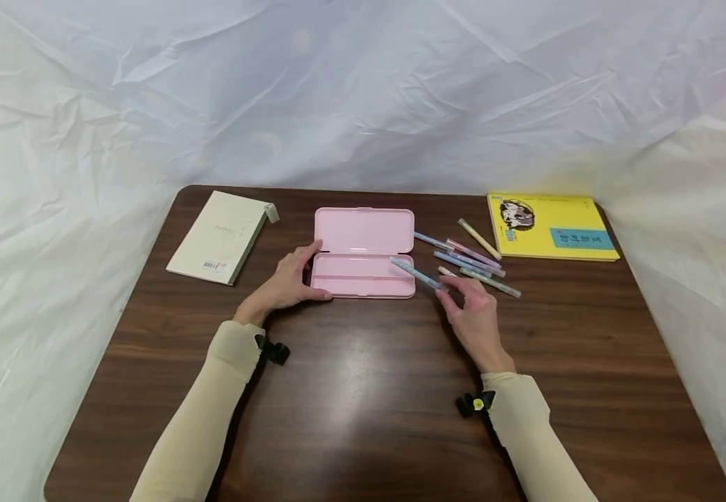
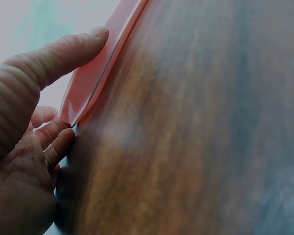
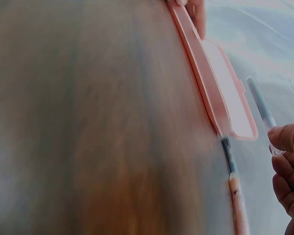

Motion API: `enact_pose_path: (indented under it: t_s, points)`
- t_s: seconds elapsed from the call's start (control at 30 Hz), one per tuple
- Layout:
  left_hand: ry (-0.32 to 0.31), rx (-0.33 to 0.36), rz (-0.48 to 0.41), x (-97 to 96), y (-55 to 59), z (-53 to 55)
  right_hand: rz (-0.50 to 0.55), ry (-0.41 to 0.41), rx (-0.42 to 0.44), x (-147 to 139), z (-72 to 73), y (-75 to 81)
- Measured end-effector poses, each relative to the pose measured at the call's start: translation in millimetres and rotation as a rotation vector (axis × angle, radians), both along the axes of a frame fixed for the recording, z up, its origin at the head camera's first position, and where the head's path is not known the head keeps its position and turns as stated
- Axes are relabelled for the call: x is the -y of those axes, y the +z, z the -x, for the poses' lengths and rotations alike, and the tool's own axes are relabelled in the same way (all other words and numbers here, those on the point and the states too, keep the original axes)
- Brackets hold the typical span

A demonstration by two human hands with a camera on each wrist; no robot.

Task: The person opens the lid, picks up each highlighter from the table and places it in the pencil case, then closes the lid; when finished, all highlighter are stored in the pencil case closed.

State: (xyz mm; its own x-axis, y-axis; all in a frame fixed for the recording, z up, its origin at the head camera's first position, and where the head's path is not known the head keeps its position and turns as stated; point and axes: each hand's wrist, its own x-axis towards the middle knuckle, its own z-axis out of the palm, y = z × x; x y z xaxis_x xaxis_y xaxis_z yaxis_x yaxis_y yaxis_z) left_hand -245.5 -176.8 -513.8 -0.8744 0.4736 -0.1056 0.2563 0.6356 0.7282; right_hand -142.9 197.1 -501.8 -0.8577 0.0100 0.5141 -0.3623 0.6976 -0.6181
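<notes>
Backdrop: creased white cloth (image 1: 363,90) behind wood-grain table (image 1: 350,390).
Left hand (image 1: 284,282): thumb and fingers spread, gripping the 9-o'clock end of the pencil case (image 1: 364,236).
Pencil case: glossy pink, rectangular, open; table's 12 o'clock.
Blue pen (image 1: 418,274): slim; tip over case's 3-o'clock end.
Right hand (image 1: 477,321): fingers pinching blue pen.
Step (judged): loading; next calls for lengthwise alignment.

My sleeved left forearm (image 1: 190,418) and right forearm (image 1: 541,446) reach forward, slanting inward, with my hands apart. My left hand (image 1: 280,282) spans wide: left thumb (image 2: 63,56) straight, left fingers (image 2: 60,145) bent and set away from it. My right hand (image 1: 477,321) pinches, right thumb (image 3: 284,137) out in front, right fingers (image 3: 284,193) curled.
</notes>
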Motion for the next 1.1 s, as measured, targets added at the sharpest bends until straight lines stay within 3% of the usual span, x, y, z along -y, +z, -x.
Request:
enact_pose_path:
  t_s: [0.8, 1.1]
  points:
    - [0.007, 0.015, -0.005, -0.5, -0.1, 1.1, -0.034, 0.221, -0.031, 47, 36.6, 2.7]
    - [0.003, 0.021, -0.020, -0.2, -1.7, 0.8, -0.043, 0.324, 0.014, 66, 47.7, 0.9]
